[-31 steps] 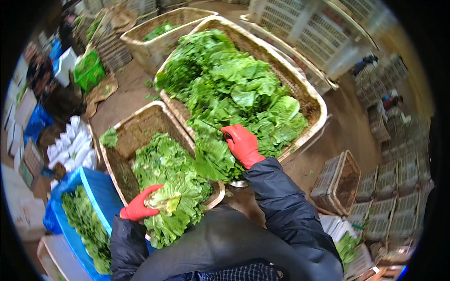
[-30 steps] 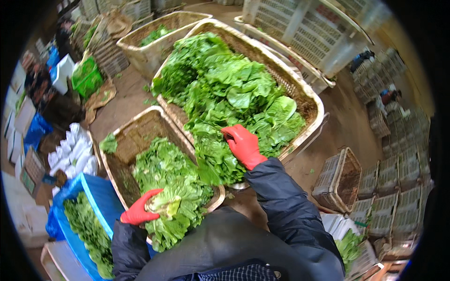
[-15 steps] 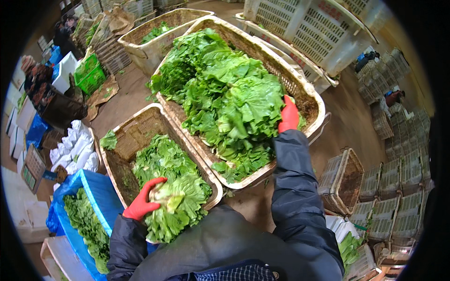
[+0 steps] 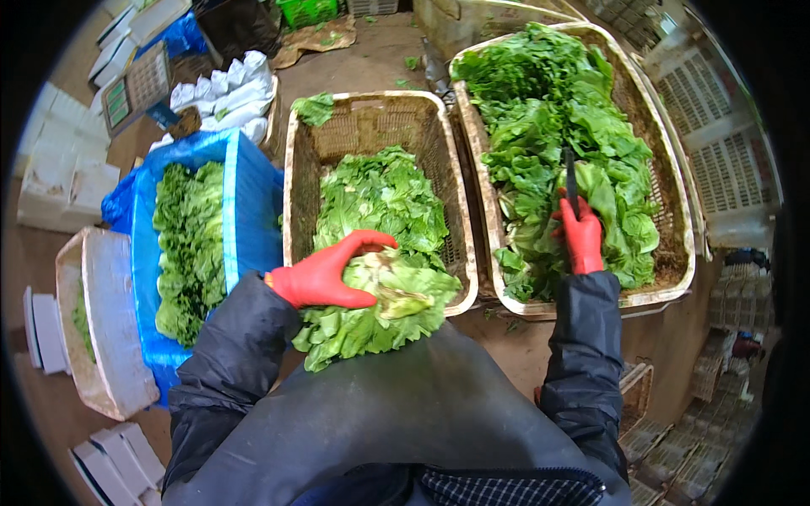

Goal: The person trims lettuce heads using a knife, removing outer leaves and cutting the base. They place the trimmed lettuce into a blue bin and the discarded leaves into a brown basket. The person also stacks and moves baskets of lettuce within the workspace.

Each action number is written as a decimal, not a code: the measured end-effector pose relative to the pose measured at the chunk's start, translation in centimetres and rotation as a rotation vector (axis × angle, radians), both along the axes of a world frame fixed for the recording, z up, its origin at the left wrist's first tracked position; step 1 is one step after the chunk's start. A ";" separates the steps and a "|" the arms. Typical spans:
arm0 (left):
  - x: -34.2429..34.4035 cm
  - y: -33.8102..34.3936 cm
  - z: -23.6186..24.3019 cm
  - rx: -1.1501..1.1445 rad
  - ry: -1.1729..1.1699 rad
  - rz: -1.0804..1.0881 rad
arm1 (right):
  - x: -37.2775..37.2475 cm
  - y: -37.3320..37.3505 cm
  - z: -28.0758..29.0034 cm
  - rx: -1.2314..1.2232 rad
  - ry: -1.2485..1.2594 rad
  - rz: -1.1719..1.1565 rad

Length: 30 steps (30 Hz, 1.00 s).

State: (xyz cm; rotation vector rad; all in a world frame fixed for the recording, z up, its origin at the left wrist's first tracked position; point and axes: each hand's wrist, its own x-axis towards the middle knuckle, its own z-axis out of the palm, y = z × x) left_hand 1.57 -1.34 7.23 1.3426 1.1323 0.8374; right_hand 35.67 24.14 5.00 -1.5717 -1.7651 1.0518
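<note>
Both my hands wear red gloves. In my left hand (image 4: 325, 274) is a loose head of lettuce (image 4: 371, 325), its pale, brownish cut base turned up, held in front of my apron (image 4: 396, 413). My right hand (image 4: 580, 240) is closed on a knife (image 4: 571, 181) whose dark blade points away from me, over the lettuce heap (image 4: 540, 110) in the large right crate (image 4: 688, 244). Below and beyond my left hand stands a smaller dirty crate (image 4: 291, 194) partly filled with lettuce leaves (image 4: 388, 190).
At my left is a box lined with blue plastic (image 4: 253, 194), with lettuce packed in it. A white foam box (image 4: 110, 337) stands beside it. Beyond are white bags (image 4: 232, 97), a scale (image 4: 135, 88) and a green crate (image 4: 308, 10). Stacked crates (image 4: 692, 93) line the right.
My view has swung left. My right hand has moved from the heap's right edge to over its near part, and a knife now shows in it. The left hand still holds the lettuce.
</note>
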 end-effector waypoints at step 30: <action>0.4 -0.1 -5.6 -0.200 -0.239 0.176 | 6.8 -0.8 11.1 0.643 -0.384 -0.065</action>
